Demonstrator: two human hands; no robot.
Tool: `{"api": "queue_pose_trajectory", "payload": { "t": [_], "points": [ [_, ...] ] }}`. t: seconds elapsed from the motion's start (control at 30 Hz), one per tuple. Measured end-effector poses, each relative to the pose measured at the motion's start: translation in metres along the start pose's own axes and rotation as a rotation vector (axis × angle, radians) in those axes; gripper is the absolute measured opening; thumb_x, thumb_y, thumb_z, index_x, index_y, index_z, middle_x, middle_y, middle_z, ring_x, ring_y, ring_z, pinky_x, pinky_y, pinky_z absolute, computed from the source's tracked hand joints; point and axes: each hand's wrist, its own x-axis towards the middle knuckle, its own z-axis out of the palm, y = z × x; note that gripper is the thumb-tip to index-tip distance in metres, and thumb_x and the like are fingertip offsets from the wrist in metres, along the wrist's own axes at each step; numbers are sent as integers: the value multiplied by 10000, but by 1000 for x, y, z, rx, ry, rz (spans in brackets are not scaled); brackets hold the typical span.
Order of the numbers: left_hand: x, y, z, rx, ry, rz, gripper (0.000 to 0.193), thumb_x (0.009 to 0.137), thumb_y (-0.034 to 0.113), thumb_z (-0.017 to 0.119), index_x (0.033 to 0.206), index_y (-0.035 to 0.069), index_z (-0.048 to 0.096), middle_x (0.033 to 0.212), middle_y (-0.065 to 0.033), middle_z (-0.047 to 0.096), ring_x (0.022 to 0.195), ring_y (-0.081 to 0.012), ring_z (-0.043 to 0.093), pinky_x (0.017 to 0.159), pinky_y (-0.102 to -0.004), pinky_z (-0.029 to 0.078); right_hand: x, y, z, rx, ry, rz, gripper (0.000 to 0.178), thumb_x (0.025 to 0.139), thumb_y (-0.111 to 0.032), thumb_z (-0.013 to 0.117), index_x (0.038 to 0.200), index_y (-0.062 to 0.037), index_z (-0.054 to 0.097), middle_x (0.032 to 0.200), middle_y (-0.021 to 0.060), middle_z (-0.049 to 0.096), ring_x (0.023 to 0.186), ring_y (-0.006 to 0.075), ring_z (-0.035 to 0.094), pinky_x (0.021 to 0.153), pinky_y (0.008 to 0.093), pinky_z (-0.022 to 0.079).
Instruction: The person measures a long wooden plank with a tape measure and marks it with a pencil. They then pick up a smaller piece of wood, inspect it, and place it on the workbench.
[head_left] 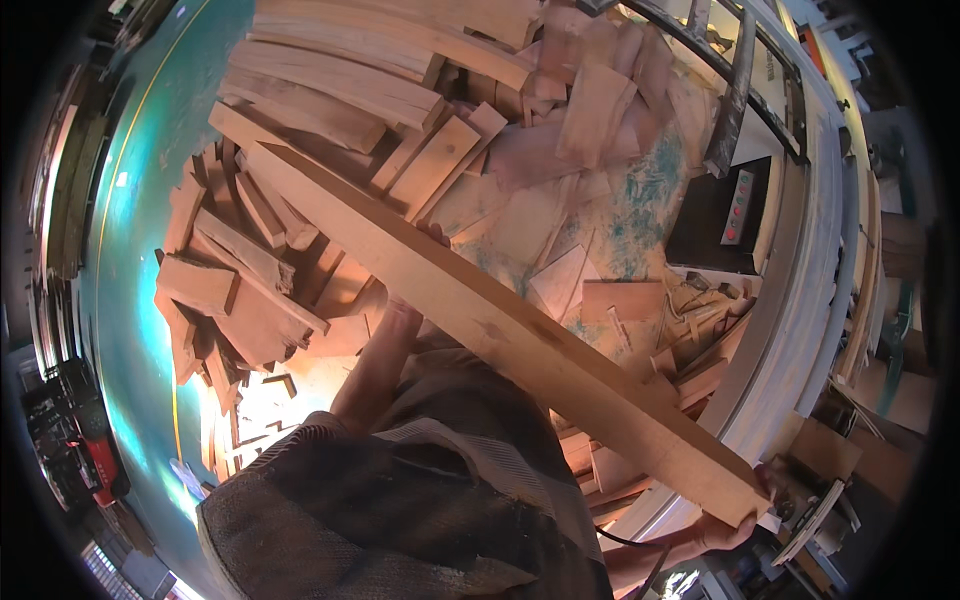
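Observation:
A long, thick wooden beam (480,325) runs slantwise across the middle of the view, from upper left to lower right. My left hand (404,312) grips it from beneath, left of its middle, with fingertips showing over the far edge. The palm is hidden by the wood. At the beam's lower right end my right hand (728,532) is closed around the end, its fingers partly seen at the corner. Below and beyond the beam lie many loose wood pieces.
Stacked boards (330,85) lie at the far left, with a heap of offcuts (225,285) nearer. A black control panel (725,220) with coloured buttons stands at right, beside a long pale metal machine edge (790,300). Sawdust and scraps cover the green floor (650,185). A dark metal frame (735,95) stands behind.

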Motion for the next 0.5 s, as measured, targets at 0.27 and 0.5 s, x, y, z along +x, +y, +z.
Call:
{"api": "queue_pose_trajectory", "payload": {
  "t": [0.27,0.5],
  "points": [
    [76,-100,50,-247,-360,-471,422,1073,372,535,1418,131,504,1467,-96,535,1377,-295,503,1203,-469,383,-140,-4,-38,54,327,-59,638,1026,-611,428,1551,-250,469,1642,119,370,1485,357,400,1158,663,400],
    [77,-215,75,-231,-382,-747,463,1066,409,529,1440,138,488,1446,-108,546,1421,-302,451,1203,-488,367,-216,13,-90,24,625,-114,668,1037,-590,410,1528,-144,489,1598,140,428,1461,352,430,1168,557,418]
  ]
}}
